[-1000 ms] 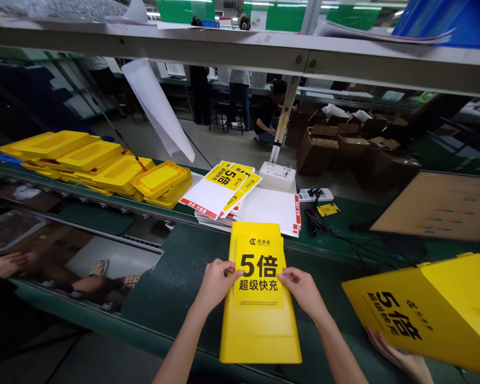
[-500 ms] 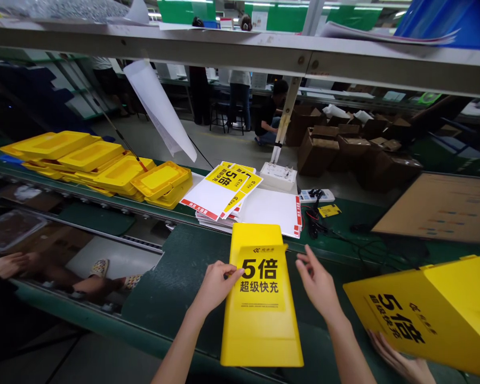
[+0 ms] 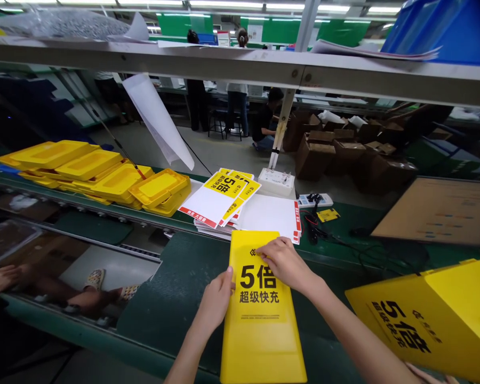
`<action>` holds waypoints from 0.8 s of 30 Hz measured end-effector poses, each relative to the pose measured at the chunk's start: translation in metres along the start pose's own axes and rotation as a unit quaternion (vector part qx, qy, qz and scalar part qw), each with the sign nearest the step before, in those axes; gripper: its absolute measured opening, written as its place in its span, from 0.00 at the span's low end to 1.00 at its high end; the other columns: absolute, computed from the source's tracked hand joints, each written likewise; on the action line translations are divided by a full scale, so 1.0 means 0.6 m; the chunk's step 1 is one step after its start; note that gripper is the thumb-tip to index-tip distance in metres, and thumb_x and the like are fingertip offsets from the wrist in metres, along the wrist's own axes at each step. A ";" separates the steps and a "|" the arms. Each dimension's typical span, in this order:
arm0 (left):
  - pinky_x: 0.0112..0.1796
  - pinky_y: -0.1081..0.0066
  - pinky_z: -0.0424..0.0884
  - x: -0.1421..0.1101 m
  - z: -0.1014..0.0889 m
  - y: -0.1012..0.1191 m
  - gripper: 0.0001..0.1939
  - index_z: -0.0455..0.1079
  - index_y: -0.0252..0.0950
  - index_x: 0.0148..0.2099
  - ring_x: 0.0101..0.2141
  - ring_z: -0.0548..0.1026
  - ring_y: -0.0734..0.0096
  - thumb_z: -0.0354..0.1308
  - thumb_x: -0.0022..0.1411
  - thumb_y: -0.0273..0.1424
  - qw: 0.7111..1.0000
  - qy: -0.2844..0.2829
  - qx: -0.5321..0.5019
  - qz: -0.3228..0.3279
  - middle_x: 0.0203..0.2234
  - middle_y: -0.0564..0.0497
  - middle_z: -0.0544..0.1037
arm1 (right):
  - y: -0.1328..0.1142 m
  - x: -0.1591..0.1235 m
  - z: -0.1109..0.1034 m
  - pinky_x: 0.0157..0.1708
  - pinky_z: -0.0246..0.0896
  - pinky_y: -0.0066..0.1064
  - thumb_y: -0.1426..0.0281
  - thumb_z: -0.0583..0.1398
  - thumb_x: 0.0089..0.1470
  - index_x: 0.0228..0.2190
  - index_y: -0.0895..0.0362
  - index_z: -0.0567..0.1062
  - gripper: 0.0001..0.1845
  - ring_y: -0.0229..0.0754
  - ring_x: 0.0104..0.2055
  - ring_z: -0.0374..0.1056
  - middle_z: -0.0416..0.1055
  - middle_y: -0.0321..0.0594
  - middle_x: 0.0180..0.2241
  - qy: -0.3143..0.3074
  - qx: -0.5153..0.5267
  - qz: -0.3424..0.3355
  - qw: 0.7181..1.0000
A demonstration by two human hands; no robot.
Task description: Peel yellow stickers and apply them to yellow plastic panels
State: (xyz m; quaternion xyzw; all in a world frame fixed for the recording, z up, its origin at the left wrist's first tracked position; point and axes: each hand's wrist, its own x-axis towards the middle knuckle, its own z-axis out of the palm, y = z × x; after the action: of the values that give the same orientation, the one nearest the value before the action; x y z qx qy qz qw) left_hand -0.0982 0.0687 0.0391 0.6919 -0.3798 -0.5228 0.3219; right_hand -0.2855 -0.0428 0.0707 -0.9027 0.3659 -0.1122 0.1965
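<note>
In the head view, the yellow plastic panel (image 3: 260,341) printed "5倍" lies on the green conveyor belt (image 3: 172,288), just below the white sheets (image 3: 270,213). Your left hand (image 3: 216,301) pinches its left edge; your right hand (image 3: 284,262) rests on top, fingers together, not gripping.

The sign (image 3: 260,320) is bright yellow with black print, the same yellow as the trays (image 3: 120,181) piled to its left, while the belt (image 3: 172,298) beneath it is dark green with a fine ribbed texture. The cards (image 3: 200,205) are white with yellow panels and red edge stripes — the boxes (image 3: 316,160) behind are plain brown.
</note>
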 end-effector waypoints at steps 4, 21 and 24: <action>0.30 0.69 0.70 -0.010 -0.002 0.019 0.30 0.70 0.35 0.46 0.38 0.74 0.56 0.40 0.64 0.54 0.999 -0.017 0.033 0.003 0.37 0.44 0.77 | 0.015 -0.001 0.004 0.50 0.58 0.42 0.68 0.50 0.58 0.47 0.52 0.68 0.16 0.45 0.48 0.64 0.71 0.42 0.46 0.011 0.057 0.015 0.998; 0.60 0.53 0.48 -0.010 0.127 -0.035 0.29 0.40 0.43 0.66 0.62 0.44 0.61 0.45 0.68 0.38 0.771 -0.153 0.441 0.433 0.63 0.54 0.50 | 0.040 0.032 0.001 0.62 0.41 0.54 0.63 0.42 0.61 0.53 0.52 0.63 0.23 0.47 0.61 0.54 0.68 0.41 0.54 -0.004 -0.021 0.032 0.999; 0.61 0.50 0.42 0.060 0.131 -0.006 0.28 0.46 0.42 0.65 0.62 0.44 0.57 0.46 0.67 0.43 0.785 -0.121 0.431 0.429 0.62 0.50 0.54 | 0.036 0.013 0.007 0.64 0.40 0.55 0.66 0.42 0.61 0.57 0.53 0.57 0.24 0.48 0.66 0.43 0.55 0.39 0.62 0.035 -0.054 0.049 0.997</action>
State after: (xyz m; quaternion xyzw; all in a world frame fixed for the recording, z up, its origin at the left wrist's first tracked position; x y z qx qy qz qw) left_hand -0.1674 0.0356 -0.0007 0.4550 -0.8592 -0.1923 0.1331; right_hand -0.2917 -0.0614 0.0578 -0.8885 0.4221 -0.1136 0.1395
